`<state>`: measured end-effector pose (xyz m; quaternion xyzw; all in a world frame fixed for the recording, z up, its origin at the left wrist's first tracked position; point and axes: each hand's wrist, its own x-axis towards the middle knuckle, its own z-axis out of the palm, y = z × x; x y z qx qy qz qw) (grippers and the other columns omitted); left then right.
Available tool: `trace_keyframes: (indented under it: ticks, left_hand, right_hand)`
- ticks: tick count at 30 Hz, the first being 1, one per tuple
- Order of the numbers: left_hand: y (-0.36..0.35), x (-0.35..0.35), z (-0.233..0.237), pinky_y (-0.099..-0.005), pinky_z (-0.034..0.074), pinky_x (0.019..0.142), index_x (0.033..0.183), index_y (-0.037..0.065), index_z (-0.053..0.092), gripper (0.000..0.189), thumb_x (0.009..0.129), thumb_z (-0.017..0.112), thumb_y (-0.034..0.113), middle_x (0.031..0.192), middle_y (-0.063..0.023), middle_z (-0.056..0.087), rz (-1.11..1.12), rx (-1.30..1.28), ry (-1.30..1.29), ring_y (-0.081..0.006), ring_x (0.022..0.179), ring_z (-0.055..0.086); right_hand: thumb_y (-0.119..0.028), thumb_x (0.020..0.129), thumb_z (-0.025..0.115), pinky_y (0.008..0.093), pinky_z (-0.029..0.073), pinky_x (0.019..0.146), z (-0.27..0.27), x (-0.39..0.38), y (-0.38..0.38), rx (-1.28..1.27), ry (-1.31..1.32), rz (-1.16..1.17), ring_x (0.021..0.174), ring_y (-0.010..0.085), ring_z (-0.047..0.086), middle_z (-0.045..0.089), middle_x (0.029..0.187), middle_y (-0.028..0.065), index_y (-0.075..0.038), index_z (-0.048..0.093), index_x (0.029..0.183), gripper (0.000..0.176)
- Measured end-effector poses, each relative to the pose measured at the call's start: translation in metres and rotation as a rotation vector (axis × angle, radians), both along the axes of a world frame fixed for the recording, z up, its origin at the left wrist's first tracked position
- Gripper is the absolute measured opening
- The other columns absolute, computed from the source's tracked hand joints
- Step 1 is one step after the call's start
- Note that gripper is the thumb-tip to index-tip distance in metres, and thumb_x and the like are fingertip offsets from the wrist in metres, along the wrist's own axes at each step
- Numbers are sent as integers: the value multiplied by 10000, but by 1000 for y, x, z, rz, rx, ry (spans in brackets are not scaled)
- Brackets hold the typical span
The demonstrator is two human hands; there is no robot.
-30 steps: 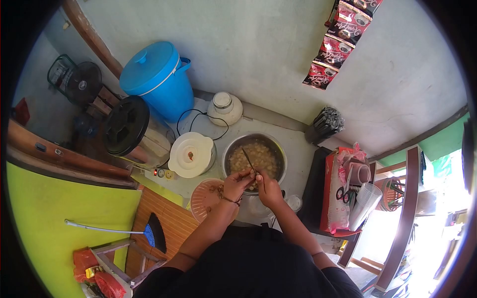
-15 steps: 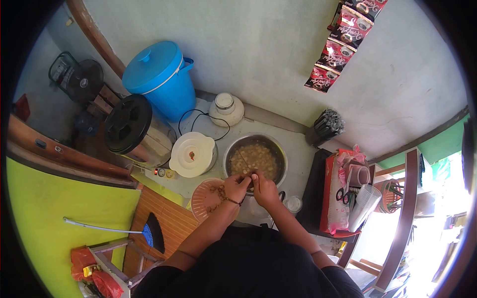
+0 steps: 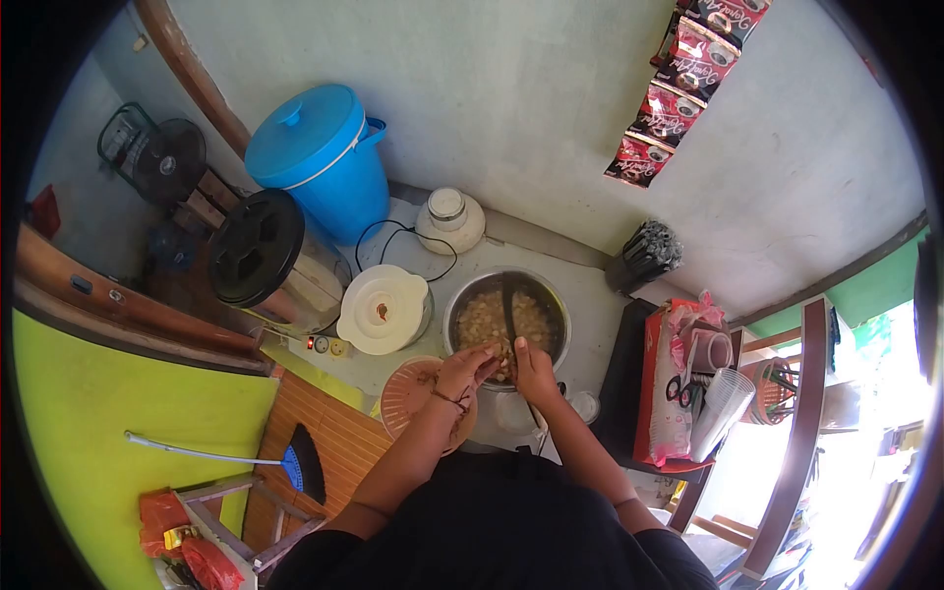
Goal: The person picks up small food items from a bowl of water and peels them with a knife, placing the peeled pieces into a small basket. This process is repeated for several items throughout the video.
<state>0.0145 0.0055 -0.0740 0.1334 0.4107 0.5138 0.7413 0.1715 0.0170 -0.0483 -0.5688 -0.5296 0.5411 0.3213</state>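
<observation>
My right hand (image 3: 534,374) is closed around a knife (image 3: 508,307), its dark blade pointing away from me over a metal bowl (image 3: 563,344). Many small pale pieces (image 3: 482,320) lie in liquid inside that bowl. Beside the right hand, at the bowl's near rim, my left hand (image 3: 464,374) has its fingers curled together; what they pinch is too small to make out. Under the left wrist sits a pinkish ribbed plastic basket (image 3: 396,401) with brown scraps in it, partly hidden by the forearm.
Left of the bowl stands a container with a white lid (image 3: 369,310). Behind are a white appliance base (image 3: 450,231) with a black cord and a blue lidded bucket (image 3: 320,162). At right, a red box (image 3: 649,393) holds plastic cups and scissors. Coffee sachets (image 3: 678,88) hang on the wall.
The knife has turned, so its blade shows broad instead of as a thin line. My hands have moved slightly apart, the right one shifting right. The basket is a little further right.
</observation>
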Motion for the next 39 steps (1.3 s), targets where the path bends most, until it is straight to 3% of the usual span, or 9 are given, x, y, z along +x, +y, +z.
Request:
trace_keyframes:
  ticks: [1,7,10,13,16,19,25,31,39]
  left_hand:
    - [1,1,5,-265,570,762,1133,-63,583,296,856,632,28,976,-104,647,8,12,-3,-186,835,659]
    - [3,4,6,-255,572,752,1105,-55,600,294,834,674,31,918,-93,663,50,178,186,-162,797,661]
    - [3,3,9,-264,573,696,1012,-67,621,212,834,677,33,886,-112,665,57,235,322,-163,769,662]
    - [3,5,5,-265,571,678,935,-70,636,155,833,681,37,871,-119,666,45,238,396,-164,765,661]
    - [-4,12,10,-242,556,673,956,-66,644,184,829,693,58,886,-105,668,27,212,371,-145,754,652]
    - [-9,20,7,-225,543,680,1005,-59,644,221,829,695,65,896,-88,667,46,220,290,-128,752,644]
    - [-1,8,0,-246,556,738,1083,-38,623,244,853,654,38,960,-85,658,23,101,129,-159,824,653]
    - [4,3,4,-250,561,761,1062,-12,628,212,854,646,22,962,-83,656,38,122,137,-163,841,659]
    - [-5,9,22,-246,560,742,1010,1,634,187,828,675,9,914,-62,654,94,93,-15,-153,797,654]
  right_hand:
    - [-380,1004,316,439,469,660,-1,-1,-1,101,-112,41,723,404,622,607,744,231,-38,578,1134,450]
    - [-354,999,332,439,479,722,30,-2,-13,277,-164,145,816,435,617,624,840,257,-130,412,1375,445]
    - [-332,1002,353,357,469,621,31,-1,-14,327,-174,146,605,261,586,570,668,149,-61,463,1306,422]
    - [-301,998,353,430,481,652,28,-1,-15,411,-321,153,691,382,625,615,741,209,-55,487,1253,379]
    - [-312,989,367,487,477,693,26,-5,-15,369,-437,115,811,410,625,643,807,219,-80,497,1198,338]
    - [-297,997,361,453,466,623,15,-4,-10,385,-430,111,695,401,619,617,735,210,-19,531,1096,341]
    - [-357,999,341,433,477,672,16,-2,-12,208,-102,59,760,429,617,615,751,230,-39,545,1181,420]
    - [-366,1003,334,360,470,637,27,1,-14,286,-105,129,625,292,602,564,654,157,-74,481,1314,452]
    - [-359,1004,325,384,478,734,35,4,-16,177,-122,133,802,385,638,631,864,243,-101,467,1336,444]
